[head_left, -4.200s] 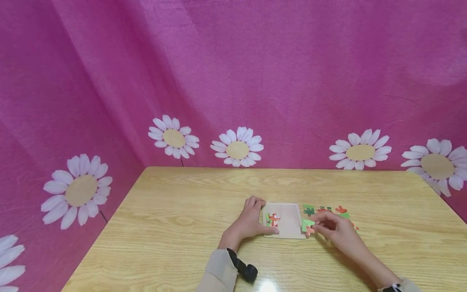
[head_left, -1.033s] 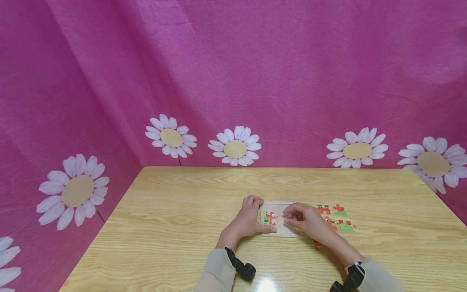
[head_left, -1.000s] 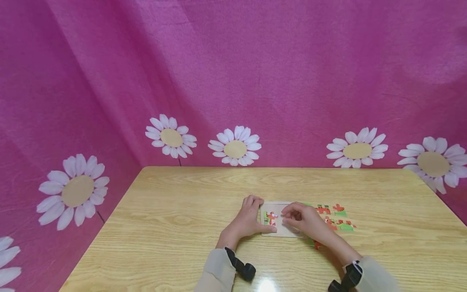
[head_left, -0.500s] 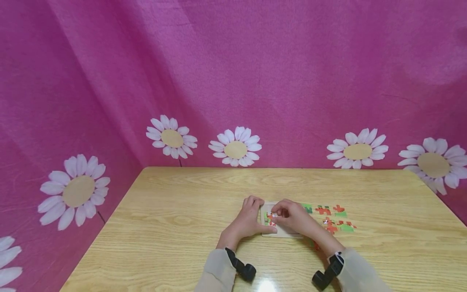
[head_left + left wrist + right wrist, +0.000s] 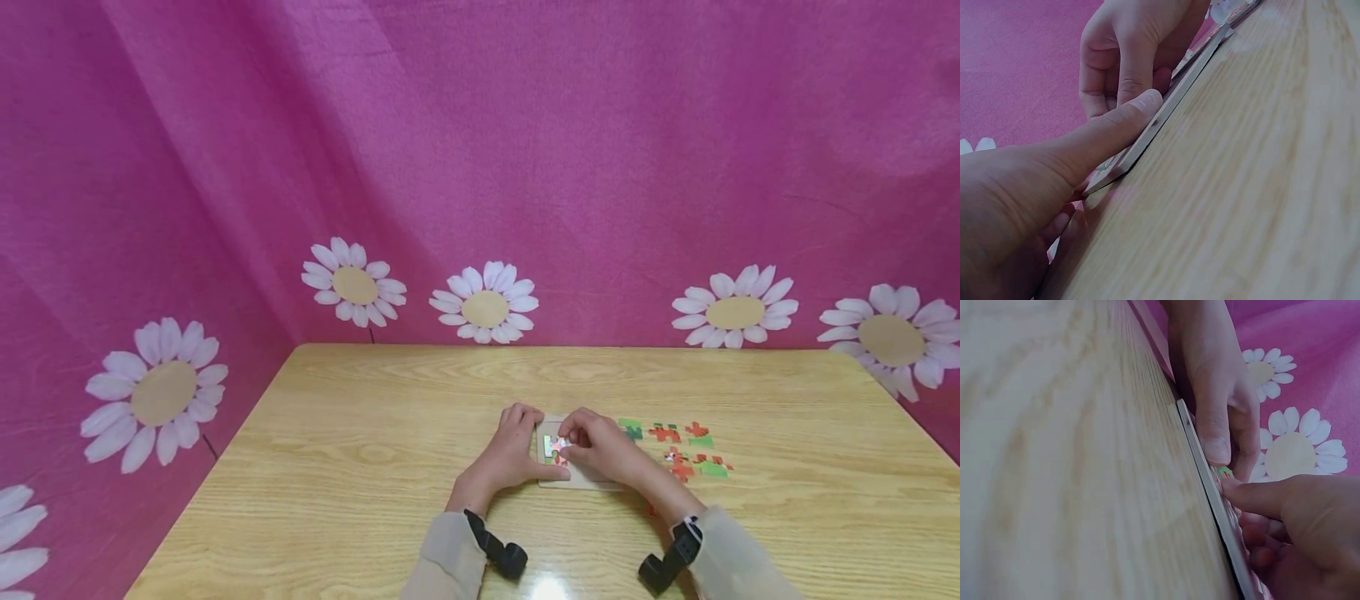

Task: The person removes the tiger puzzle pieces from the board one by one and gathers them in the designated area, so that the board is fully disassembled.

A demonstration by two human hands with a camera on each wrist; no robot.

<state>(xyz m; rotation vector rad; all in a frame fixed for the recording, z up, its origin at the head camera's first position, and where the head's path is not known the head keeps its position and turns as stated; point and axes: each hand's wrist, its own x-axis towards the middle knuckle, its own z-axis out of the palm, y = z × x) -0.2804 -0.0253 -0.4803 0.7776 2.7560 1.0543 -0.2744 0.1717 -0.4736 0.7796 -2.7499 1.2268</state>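
Note:
My left hand (image 5: 510, 454) grips the left end of a shallow wooden puzzle tray (image 5: 592, 480), thumb on its near rim, other fingers at the far corner. Inside the tray, at its left side, lies a small green, red and white jigsaw piece (image 5: 552, 450). The fingertips of my right hand (image 5: 603, 448) pinch at the right edge of this piece, which catches the light. In the right wrist view, the right thumb (image 5: 1260, 495) meets a bit of green and red, close to the left thumb (image 5: 1213, 434). The right hand covers much of the tray.
Several loose jigsaw pieces (image 5: 678, 462) lie right of the tray, among them a green one (image 5: 632, 428) and a red one (image 5: 664, 432). Another shows partly beneath the right forearm. The wooden table (image 5: 375, 467) meets a pink cloth with daisies (image 5: 483, 307) behind.
My right hand has moved left, from the loose pieces to over the tray, then onto the piece inside. One loose piece now lies nearer the front. The left hand stays on the tray.

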